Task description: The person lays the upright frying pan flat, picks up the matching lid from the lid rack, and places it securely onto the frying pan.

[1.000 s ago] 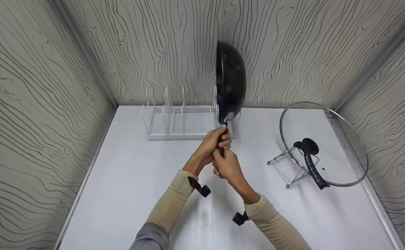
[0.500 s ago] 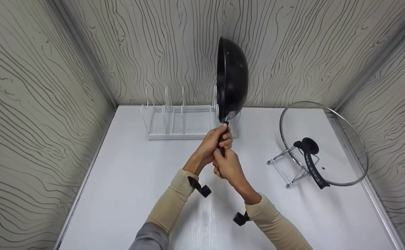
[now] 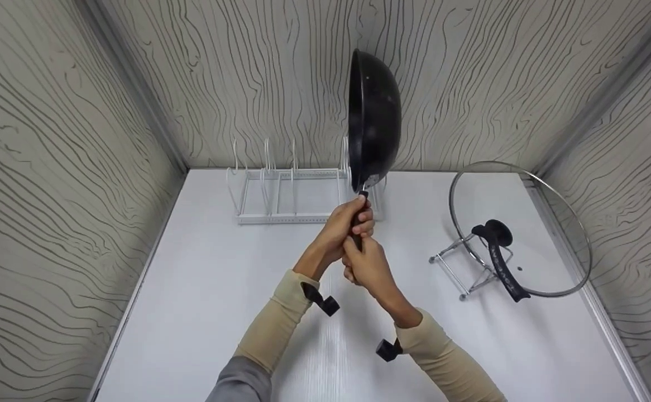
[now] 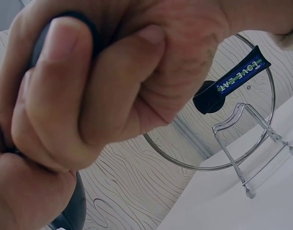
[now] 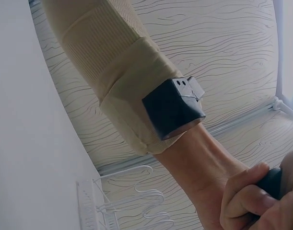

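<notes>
A black wok is held on its edge, its hollow side turned left and its rounded underside right. It overlaps the right end of the white wire rack in the head view. My left hand grips the wok's black handle near the bowl, thumb pointing along it. Just below, my right hand curls round the handle's lower end. The two hands are close together, and in the left wrist view their curled fingers fill much of the picture, hiding most of the handle.
On the right, a glass lid with a metal rim and black lettered handle leans upright in a small metal wire stand. Wood-grain panels enclose the white table at the back and both sides.
The wok's bowl has shifted upward in the head view and slightly right. Both hands keep the same grip and have barely moved. The rack and lid stay where they were.
</notes>
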Available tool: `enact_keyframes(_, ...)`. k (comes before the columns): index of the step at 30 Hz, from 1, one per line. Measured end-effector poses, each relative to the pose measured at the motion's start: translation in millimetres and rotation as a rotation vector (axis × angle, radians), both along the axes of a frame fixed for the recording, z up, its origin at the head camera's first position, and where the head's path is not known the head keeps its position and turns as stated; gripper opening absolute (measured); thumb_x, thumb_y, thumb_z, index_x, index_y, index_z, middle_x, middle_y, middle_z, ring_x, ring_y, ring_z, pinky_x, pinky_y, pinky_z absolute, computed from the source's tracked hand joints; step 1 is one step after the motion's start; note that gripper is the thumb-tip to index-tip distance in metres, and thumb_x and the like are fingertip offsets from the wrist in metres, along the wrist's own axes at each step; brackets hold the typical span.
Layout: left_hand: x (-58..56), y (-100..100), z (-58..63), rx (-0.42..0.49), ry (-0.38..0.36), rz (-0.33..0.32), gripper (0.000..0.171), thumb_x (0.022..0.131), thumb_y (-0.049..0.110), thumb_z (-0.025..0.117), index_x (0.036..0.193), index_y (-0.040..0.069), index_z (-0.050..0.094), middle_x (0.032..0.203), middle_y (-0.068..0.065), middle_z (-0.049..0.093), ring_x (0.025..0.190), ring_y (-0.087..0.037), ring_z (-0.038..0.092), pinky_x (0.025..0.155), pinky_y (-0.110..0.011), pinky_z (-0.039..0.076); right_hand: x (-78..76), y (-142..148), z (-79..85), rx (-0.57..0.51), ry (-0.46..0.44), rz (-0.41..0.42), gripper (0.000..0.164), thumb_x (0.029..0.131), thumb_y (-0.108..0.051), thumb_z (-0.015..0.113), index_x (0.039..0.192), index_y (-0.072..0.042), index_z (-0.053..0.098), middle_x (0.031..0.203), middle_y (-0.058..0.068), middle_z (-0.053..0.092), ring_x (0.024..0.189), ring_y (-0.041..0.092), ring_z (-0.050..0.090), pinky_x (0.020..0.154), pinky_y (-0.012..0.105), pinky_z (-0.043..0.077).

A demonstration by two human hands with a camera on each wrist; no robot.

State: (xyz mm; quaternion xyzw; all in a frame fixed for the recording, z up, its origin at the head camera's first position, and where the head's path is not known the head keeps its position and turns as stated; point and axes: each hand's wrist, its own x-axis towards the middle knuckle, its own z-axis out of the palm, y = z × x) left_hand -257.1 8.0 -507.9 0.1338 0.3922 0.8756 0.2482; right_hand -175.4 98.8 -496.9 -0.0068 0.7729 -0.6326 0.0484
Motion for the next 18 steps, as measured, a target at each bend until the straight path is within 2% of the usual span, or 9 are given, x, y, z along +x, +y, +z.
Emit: enact_keyframes(18,3.1,2.5,8.7,0.027,0.023,-0.012,0.023,0.116,0.027,0.041,0.099,0.013,0.046,0.074,0.009,0.044,0.052,0.003,0.045,0.053,-0.015,0.037,3.6,2.8,8.6,-0.016,0.010,0.003,0.035,0.109,-0.020,0.052,0.076,-0.011,0.051,0.053,-0.003,0.047,0.037,0.005,0.043,0.038,0.020,0.034)
